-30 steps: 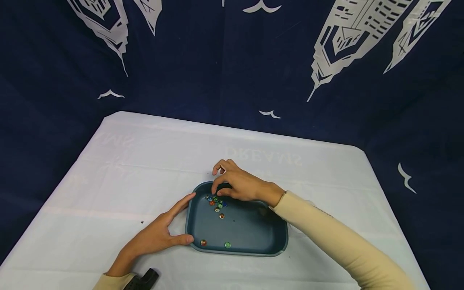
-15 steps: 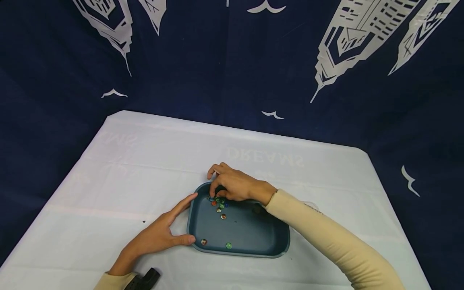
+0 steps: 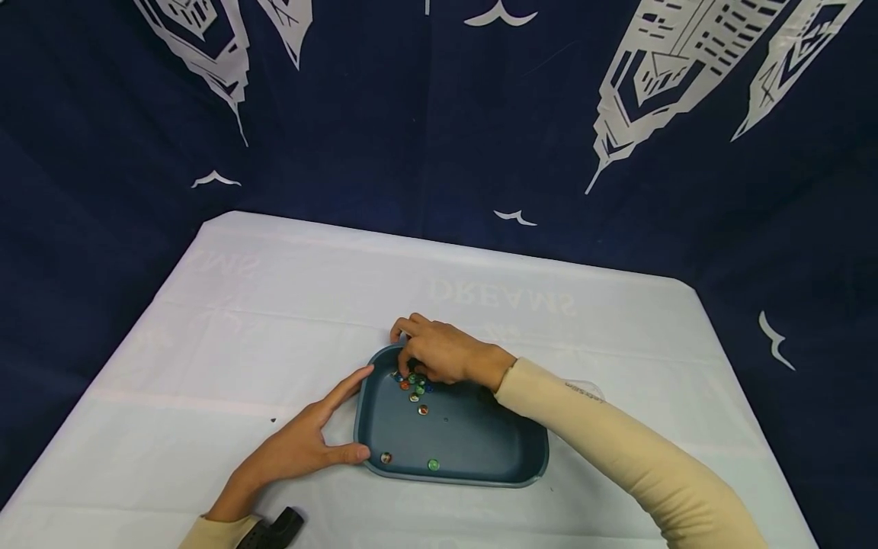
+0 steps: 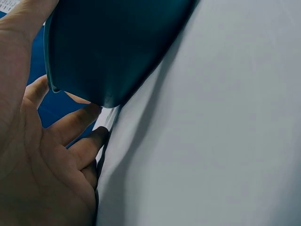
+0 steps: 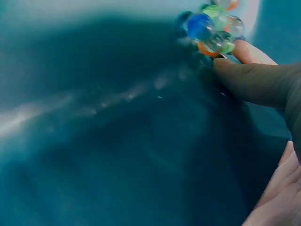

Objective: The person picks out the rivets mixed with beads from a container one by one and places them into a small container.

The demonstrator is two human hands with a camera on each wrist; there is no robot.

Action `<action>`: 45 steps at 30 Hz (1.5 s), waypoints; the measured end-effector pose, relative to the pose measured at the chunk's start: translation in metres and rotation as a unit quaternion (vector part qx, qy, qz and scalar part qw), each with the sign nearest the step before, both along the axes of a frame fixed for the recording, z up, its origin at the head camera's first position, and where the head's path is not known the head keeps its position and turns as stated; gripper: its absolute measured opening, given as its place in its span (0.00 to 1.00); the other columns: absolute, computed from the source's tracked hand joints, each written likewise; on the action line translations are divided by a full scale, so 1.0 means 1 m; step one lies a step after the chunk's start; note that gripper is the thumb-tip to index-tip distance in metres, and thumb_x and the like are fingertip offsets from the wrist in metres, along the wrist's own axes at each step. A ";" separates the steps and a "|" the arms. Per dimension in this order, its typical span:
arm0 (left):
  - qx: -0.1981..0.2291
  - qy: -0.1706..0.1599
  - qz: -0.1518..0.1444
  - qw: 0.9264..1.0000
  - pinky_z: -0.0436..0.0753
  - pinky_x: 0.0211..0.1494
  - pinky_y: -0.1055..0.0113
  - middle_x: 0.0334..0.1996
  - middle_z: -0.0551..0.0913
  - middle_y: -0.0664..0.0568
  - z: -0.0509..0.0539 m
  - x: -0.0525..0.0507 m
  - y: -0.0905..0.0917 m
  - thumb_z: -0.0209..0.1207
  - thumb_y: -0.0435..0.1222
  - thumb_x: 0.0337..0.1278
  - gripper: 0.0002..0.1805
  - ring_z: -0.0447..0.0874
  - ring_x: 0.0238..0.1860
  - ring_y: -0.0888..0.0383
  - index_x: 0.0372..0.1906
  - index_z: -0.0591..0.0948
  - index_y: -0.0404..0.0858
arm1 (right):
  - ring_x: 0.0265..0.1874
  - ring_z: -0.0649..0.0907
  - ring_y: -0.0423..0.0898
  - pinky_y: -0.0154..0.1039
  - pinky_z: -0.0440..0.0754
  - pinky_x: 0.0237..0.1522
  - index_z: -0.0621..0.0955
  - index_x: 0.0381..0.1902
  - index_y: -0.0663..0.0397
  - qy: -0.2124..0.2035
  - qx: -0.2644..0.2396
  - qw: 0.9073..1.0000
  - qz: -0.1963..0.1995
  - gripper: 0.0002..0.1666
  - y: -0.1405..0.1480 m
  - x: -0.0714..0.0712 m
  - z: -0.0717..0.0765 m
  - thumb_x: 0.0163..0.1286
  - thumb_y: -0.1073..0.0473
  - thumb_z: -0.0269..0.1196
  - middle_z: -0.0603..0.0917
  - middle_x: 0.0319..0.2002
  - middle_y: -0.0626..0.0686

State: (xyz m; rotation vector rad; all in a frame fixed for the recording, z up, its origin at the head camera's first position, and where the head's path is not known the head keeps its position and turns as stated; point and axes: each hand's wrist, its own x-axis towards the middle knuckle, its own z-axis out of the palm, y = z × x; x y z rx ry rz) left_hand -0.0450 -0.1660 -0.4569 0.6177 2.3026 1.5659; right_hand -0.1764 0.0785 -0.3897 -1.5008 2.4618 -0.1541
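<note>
A dark blue-green tray [image 3: 473, 446] lies on the white cloth. My left hand [image 3: 295, 442] rests against its left end, thumb at the front corner and index finger at the back corner. Other left fingers touch the outer wall of the tray [image 4: 113, 56] in the left wrist view. My right hand [image 3: 442, 352] reaches into the back left corner. Its thumb [image 5: 249, 80] and index finger touch a cluster of coloured glass marbles [image 5: 200, 27]; whether one is pinched is unclear. A green marble [image 3: 434, 464] and a brownish marble [image 3: 386, 457] lie apart near the front wall.
A reddish marble [image 3: 423, 410] sits a little in front of the cluster. White cloth [image 3: 206, 351] covers the table around the tray. A dark blue printed curtain [image 3: 384, 137] hangs behind the table's far edge. A tiny dark speck [image 3: 273, 419] lies on the cloth at left.
My right hand has moved slightly left and lower, its fingertips now down among the clustered marbles. The left hand keeps its place on the tray. The head view has shifted a little.
</note>
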 end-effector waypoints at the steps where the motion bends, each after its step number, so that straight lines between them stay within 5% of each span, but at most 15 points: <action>1: 0.000 0.000 0.000 1.000 0.59 0.71 0.31 0.80 0.50 0.54 0.000 0.000 0.000 0.72 0.42 0.56 0.55 0.55 0.78 0.42 0.80 0.49 0.60 | 0.55 0.72 0.47 0.42 0.81 0.51 0.89 0.37 0.39 0.001 0.002 1.000 0.001 0.16 0.000 0.000 -0.001 0.64 0.69 0.67 0.74 0.61 0.50; 17: 0.002 0.000 0.001 1.000 0.57 0.72 0.31 0.81 0.50 0.53 0.000 0.001 0.000 0.72 0.42 0.56 0.55 0.53 0.78 0.42 0.80 0.49 0.60 | 0.56 0.74 0.45 0.41 0.81 0.53 0.88 0.39 0.39 0.035 0.018 0.999 0.031 0.08 0.000 0.000 -0.008 0.66 0.60 0.71 0.75 0.60 0.48; 32: -0.002 0.015 -0.006 1.000 0.58 0.69 0.29 0.81 0.49 0.50 0.001 0.001 -0.001 0.71 0.41 0.56 0.55 0.54 0.77 0.37 0.81 0.48 0.59 | 0.52 0.76 0.41 0.39 0.80 0.48 0.86 0.40 0.41 0.086 0.024 0.993 0.082 0.05 0.000 0.000 -0.011 0.73 0.55 0.63 0.76 0.56 0.46; 45: -0.001 0.022 -0.009 1.000 0.59 0.70 0.29 0.81 0.50 0.49 0.000 -0.001 0.000 0.72 0.40 0.56 0.55 0.55 0.77 0.38 0.81 0.48 0.58 | 0.71 0.65 0.45 0.42 0.74 0.65 0.85 0.45 0.43 0.121 0.007 0.985 0.121 0.07 0.005 0.003 -0.005 0.72 0.59 0.64 0.65 0.71 0.50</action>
